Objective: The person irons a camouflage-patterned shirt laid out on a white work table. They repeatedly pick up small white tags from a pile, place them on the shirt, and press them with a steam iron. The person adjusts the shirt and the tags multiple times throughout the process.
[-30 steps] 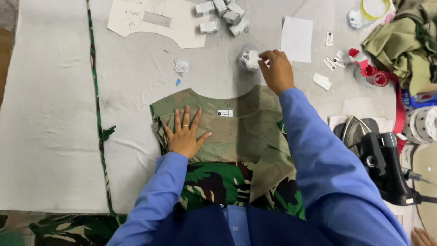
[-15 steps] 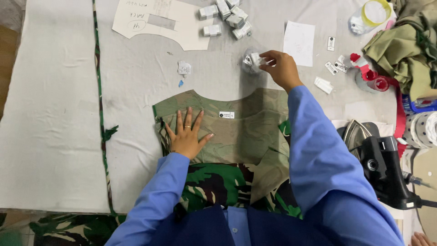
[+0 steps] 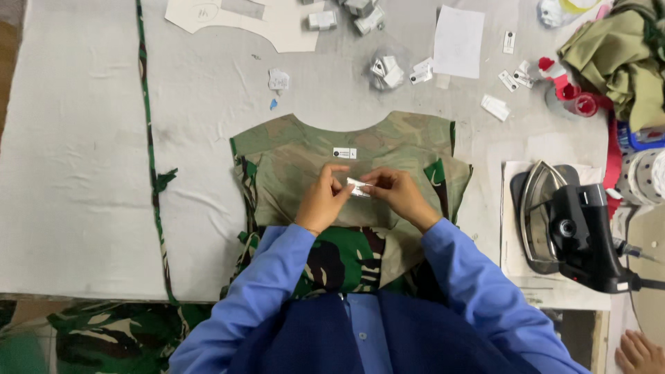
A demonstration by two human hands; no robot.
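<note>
A camouflage garment piece (image 3: 291, 149) lies flat on the grey table (image 3: 90, 173), its curved neckline toward the far side, with a small white label (image 3: 344, 152) sewn below the neckline. Over the middle of the garment, my left hand (image 3: 322, 201) and my right hand (image 3: 398, 195) meet. Both pinch a small white label tag (image 3: 358, 187) between their fingertips. Blue sleeves cover both forearms.
A clear bag of white tags (image 3: 386, 69) and loose tags (image 3: 516, 73) lie beyond the garment, with a white paper sheet (image 3: 458, 41) and a paper pattern (image 3: 228, 17). A black iron (image 3: 571, 225) rests at the right. Olive fabric (image 3: 616, 55) is piled far right. Another person's hand (image 3: 637, 350) shows bottom right.
My right hand came back from the bag of tags with a small white tag. My left hand lifted off the garment and joined it at the middle.
</note>
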